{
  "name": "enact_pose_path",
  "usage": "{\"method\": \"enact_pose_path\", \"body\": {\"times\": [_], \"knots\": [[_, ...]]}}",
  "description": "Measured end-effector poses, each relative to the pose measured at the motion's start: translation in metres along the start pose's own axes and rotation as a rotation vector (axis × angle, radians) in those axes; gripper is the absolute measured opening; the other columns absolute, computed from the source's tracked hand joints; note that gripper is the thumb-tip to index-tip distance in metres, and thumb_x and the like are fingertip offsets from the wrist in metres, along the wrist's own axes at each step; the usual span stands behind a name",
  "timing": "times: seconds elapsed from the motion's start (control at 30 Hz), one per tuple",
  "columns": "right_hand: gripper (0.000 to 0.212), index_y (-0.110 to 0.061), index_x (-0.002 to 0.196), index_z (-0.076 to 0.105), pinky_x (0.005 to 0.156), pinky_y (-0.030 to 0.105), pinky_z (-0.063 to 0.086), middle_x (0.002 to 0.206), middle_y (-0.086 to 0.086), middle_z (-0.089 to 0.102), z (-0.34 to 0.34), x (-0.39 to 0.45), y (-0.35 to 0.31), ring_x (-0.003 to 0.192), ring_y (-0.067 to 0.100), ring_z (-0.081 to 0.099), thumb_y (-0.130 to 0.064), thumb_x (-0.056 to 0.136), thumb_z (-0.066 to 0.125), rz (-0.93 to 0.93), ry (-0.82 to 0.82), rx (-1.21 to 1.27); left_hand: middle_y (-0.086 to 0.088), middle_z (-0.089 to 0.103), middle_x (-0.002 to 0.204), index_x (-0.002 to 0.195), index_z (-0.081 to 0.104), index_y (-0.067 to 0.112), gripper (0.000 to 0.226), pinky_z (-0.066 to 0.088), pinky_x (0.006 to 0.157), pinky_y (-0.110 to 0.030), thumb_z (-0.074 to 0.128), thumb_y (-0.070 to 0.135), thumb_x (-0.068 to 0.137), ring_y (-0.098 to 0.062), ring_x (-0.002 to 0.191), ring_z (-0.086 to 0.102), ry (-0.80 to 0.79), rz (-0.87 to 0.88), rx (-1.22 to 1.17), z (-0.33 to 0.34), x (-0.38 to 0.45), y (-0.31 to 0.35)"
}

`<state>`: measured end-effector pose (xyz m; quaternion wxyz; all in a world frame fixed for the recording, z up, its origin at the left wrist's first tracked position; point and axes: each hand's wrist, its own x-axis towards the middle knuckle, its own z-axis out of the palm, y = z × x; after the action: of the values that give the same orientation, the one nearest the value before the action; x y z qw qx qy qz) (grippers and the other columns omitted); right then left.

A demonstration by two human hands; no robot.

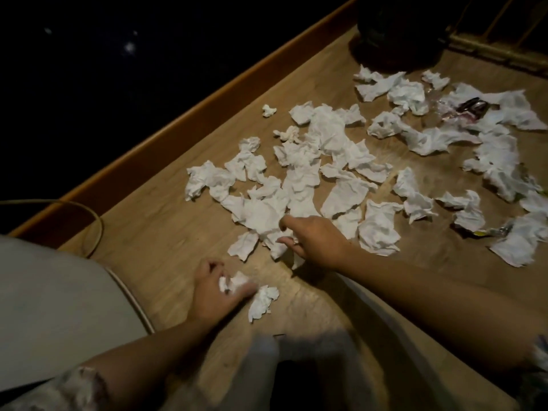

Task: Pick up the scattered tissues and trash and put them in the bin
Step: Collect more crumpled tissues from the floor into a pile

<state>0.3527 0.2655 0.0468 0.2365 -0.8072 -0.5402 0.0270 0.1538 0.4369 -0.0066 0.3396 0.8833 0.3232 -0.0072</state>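
Note:
Several crumpled white tissues [299, 173] lie scattered over the wooden floor [166, 232]. My left hand [216, 289] is low on the floor, fingers curled around a small crumpled tissue [234, 283]; another tissue [262, 301] lies just right of it. My right hand [314, 241] reaches into the near edge of the pile, thumb and fingers pinching a tissue [281, 247]. A shiny dark wrapper [471, 106] and clear plastic lie among the far tissues. A dark bin [397, 31] stands at the back, dim and partly cut off.
A wooden skirting edge [207, 99] runs diagonally along the left. A thin cable [95, 221] curves near it. My light-clothed knee [59, 307] fills the lower left. A small foil wrapper [498, 231] lies at the right.

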Motion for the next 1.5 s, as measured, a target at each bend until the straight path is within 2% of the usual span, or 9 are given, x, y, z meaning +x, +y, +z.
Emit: {"method": "enact_pose_path", "body": {"times": [0.2, 0.33, 0.5, 0.7, 0.8, 1.0, 1.23, 1.37, 1.5], "knots": [[0.053, -0.015, 0.1, 0.061, 0.06, 0.026, 0.041, 0.094, 0.004, 0.054, 0.007, 0.009, -0.011, 0.079, 0.016, 0.05, -0.056, 0.071, 0.076, 0.234, 0.008, 0.098, -0.004, 0.037, 0.143, 0.086, 0.063, 0.015, 0.032, 0.027, 0.108, -0.024, 0.078, 0.04, 0.072, -0.016, 0.134, 0.033, -0.099, 0.208, -0.009, 0.036, -0.014, 0.004], [0.024, -0.011, 0.109, 0.054, 0.074, 0.031, 0.042, 0.117, 0.013, 0.043, 0.001, -0.019, 0.003, 0.092, 0.022, 0.046, -0.014, 0.087, 0.063, 0.296, -0.207, 0.067, -0.001, 0.059, 0.104, 0.075, 0.054, 0.022, 0.022, 0.037, 0.082, -0.01, 0.075, 0.015, 0.078, -0.021, 0.098, 0.057, -0.01, 0.218, -0.057, 0.017, 0.011, 0.004], [0.032, -0.01, 0.095, 0.058, 0.07, 0.028, 0.041, 0.108, 0.01, 0.052, -0.016, -0.05, 0.035, 0.089, 0.027, 0.055, 0.012, 0.071, 0.055, 0.537, 0.024, 0.138, -0.001, 0.06, 0.093, 0.097, 0.056, 0.015, 0.032, 0.041, 0.068, -0.024, 0.065, -0.008, 0.077, -0.021, 0.083, 0.058, 0.239, 0.036, -0.19, -0.008, 0.045, 0.018], [0.046, -0.005, 0.113, 0.066, 0.076, 0.026, 0.037, 0.109, 0.016, 0.055, -0.016, -0.059, 0.051, 0.098, 0.032, 0.055, -0.022, 0.077, 0.043, 0.89, 0.213, 0.143, -0.004, 0.053, 0.107, 0.118, 0.064, 0.014, 0.044, 0.04, 0.078, -0.02, 0.075, 0.006, 0.077, -0.016, 0.092, 0.053, 0.279, 0.051, -0.237, 0.002, 0.067, 0.045], [0.041, -0.007, 0.121, 0.058, 0.082, 0.033, 0.042, 0.117, 0.015, 0.047, -0.003, -0.064, 0.051, 0.105, 0.033, 0.053, -0.033, 0.091, 0.052, 0.987, 0.17, 0.064, -0.003, 0.044, 0.108, 0.119, 0.064, 0.021, 0.047, 0.045, 0.083, -0.024, 0.079, 0.021, 0.075, -0.018, 0.097, 0.053, 0.179, 0.052, -0.213, 0.014, 0.066, 0.05], [0.094, -0.021, 0.13, 0.04, 0.094, 0.041, 0.047, 0.135, 0.009, 0.03, 0.034, -0.083, 0.029, 0.124, 0.027, 0.035, -0.085, 0.063, 0.054, 0.968, -0.171, -0.036, -0.009, 0.055, 0.112, 0.109, 0.063, 0.012, 0.033, 0.037, 0.087, -0.032, 0.073, 0.021, 0.08, -0.03, 0.109, 0.046, 0.12, 0.109, 0.038, 0.034, 0.06, 0.023], [0.027, -0.013, 0.084, 0.069, 0.089, 0.039, 0.048, 0.145, 0.01, 0.04, 0.046, -0.111, 0.021, 0.128, 0.029, 0.037, -0.041, 0.082, 0.065, 0.655, -0.114, -0.073, 0.002, 0.061, 0.093, 0.105, 0.058, 0.015, 0.032, 0.045, 0.067, -0.028, 0.075, 0.011, 0.077, -0.016, 0.081, 0.058, 0.157, 0.08, -0.115, 0.017, 0.056, 0.019], [0.018, -0.011, 0.082, 0.063, 0.071, 0.026, 0.038, 0.094, 0.005, 0.059, 0.035, -0.11, 0.025, 0.095, 0.027, 0.057, -0.029, 0.08, 0.068, 0.616, -0.128, 0.028, -0.012, 0.06, 0.093, 0.096, 0.07, 0.003, 0.018, 0.034, 0.069, -0.023, 0.07, 0.001, 0.079, -0.024, 0.084, 0.056, 0.286, 0.102, -0.115, 0.017, 0.063, 0.028], [0.021, -0.016, 0.104, 0.057, 0.076, 0.027, 0.044, 0.097, -0.007, 0.052, 0.011, -0.092, 0.022, 0.09, 0.013, 0.053, -0.021, 0.084, 0.064, 0.74, 0.107, 0.201, -0.013, 0.066, 0.101, 0.098, 0.073, 0.002, 0.02, 0.045, 0.078, -0.026, 0.068, 0.001, 0.079, -0.018, 0.089, 0.057, 0.398, 0.023, -0.305, 0.015, 0.075, 0.058]]}}
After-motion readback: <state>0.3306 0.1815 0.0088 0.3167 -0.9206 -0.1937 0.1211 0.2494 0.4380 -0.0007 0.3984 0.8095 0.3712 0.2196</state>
